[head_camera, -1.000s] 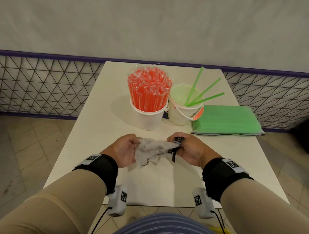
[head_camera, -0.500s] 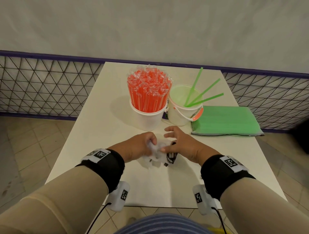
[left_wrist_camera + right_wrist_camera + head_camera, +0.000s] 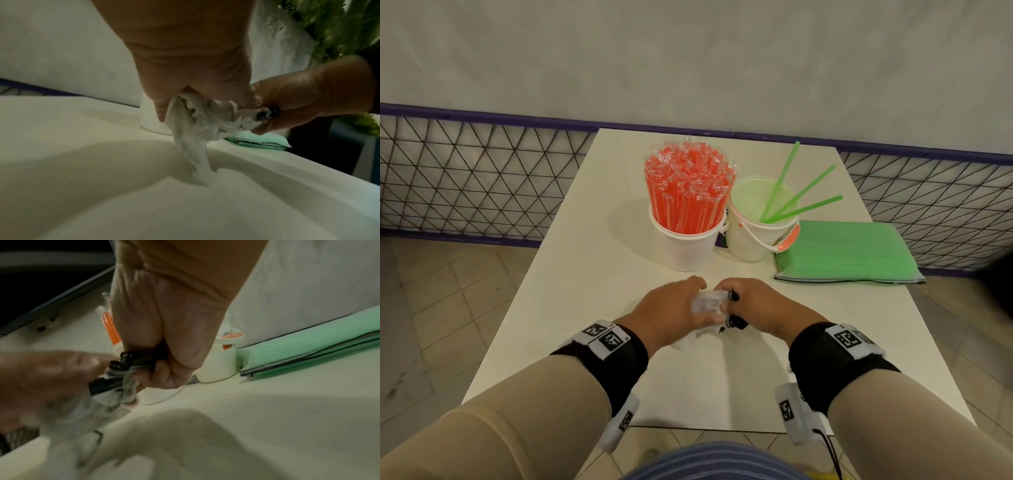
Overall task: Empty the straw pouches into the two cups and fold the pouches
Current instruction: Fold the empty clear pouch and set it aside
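Note:
An empty clear pouch [image 3: 707, 303] with a black zip edge is bunched up between both hands over the near middle of the white table [image 3: 592, 274]. My left hand [image 3: 674, 308] grips its crumpled body [image 3: 197, 123], and a loose tail hangs down to the tabletop. My right hand [image 3: 750, 305] is curled round the black zip end [image 3: 123, 365]. Behind stand a white cup [image 3: 685, 243] packed with wrapped orange straws [image 3: 688, 192] and a second white cup [image 3: 753, 236] holding three green straws [image 3: 791, 198]. A full pouch of green straws [image 3: 842, 253] lies flat to the right of the cups.
A purple-railed mesh fence [image 3: 465, 178] runs behind and beside the table, with a grey wall above it. Tiled floor [image 3: 431, 308] lies to the left and right. The table's near edge is just under my wrists.
The pouch was stretched between my hands a second ago. My hands have come together and the pouch is now scrunched into a small bundle between them.

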Tool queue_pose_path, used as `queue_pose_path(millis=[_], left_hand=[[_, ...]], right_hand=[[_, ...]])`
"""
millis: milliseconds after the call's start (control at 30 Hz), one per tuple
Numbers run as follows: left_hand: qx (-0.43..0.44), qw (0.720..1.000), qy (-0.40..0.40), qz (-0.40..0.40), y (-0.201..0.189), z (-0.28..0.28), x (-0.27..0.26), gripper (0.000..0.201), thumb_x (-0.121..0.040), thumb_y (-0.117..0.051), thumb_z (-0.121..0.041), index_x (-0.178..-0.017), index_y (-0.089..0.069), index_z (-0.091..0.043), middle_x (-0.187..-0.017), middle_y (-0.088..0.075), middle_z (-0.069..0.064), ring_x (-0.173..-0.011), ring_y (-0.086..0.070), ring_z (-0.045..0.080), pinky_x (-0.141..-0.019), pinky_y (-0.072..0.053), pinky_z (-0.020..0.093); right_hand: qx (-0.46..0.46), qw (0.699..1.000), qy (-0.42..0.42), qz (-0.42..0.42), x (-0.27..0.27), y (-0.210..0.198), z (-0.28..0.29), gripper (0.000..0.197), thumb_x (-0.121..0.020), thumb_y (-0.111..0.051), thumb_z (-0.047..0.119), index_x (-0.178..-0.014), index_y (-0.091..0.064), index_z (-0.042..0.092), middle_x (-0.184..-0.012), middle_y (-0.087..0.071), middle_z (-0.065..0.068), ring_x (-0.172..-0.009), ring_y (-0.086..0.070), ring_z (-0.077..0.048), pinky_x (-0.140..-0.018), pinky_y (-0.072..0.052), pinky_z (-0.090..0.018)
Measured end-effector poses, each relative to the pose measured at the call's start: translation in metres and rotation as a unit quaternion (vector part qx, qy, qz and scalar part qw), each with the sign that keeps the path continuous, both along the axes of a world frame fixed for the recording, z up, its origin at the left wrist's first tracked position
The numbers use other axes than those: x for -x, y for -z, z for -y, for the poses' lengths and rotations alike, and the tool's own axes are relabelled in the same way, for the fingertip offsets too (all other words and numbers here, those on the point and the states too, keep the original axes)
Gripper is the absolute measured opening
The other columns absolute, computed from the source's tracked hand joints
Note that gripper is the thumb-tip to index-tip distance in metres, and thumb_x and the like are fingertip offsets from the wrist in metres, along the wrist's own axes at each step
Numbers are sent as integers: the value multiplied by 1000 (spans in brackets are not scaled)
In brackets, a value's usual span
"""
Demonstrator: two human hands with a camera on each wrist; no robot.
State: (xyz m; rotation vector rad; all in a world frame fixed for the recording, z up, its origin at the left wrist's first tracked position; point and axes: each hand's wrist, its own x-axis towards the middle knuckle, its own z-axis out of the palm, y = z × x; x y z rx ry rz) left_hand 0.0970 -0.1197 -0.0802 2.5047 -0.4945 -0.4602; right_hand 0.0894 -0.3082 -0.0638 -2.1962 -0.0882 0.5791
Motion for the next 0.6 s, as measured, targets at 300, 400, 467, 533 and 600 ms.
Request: queue_pose_path(millis=[300, 400, 467, 533, 600], left_hand=[[139, 986, -96, 8, 9, 4, 0, 39, -102, -42, -36, -71, -48, -12, -66, -46, 1, -64, -44, 15, -61, -32, 28], [157, 981, -115, -8, 5, 7, 0, 40, -103, -40, -32, -75, -53, -8, -70, -51, 6, -70, -47, 19, -64, -33, 29], [171, 975, -138, -33, 7, 6, 4, 36, -103, -42, -31, -72, -48, -12, -68, -48, 2, -70, -46, 19, -60, -34, 26], [207, 960, -177, -70, 15, 0, 9, 22, -101, -45, -26, -80, -45, -18, -68, -49, 0, -66, -46, 18, -56, -35, 25], [255, 941, -203, -93, 20, -11, 15, 18, -96, -46, -12, -87, -41, -28, -71, -51, 1, -64, -48, 19, -57, -39, 29]], right_hand=[[-61, 985, 151, 59, -4, 8, -8, 17, -94, -57, 13, -110, -59, 18, -103, -63, -6, -90, -59, -24, -72, -57, -39], [-60, 982, 164, 68, -6, 12, -14, 18, -96, -54, 11, -112, -61, 14, -104, -63, -7, -85, -59, -23, -57, -51, -29], [-38, 985, 156, 68, -8, 16, -16, 19, -96, -53, 11, -113, -61, 13, -105, -63, -9, -86, -58, -23, -60, -52, -30], [-4, 988, 141, 57, -9, 19, -16, 20, -96, -52, 13, -115, -59, 13, -106, -62, -9, -91, -60, -26, -72, -57, -39], [35, 991, 120, 57, -11, 18, -15, 25, -96, -54, 19, -120, -56, 17, -107, -62, -6, -91, -61, -25, -78, -55, -39]])
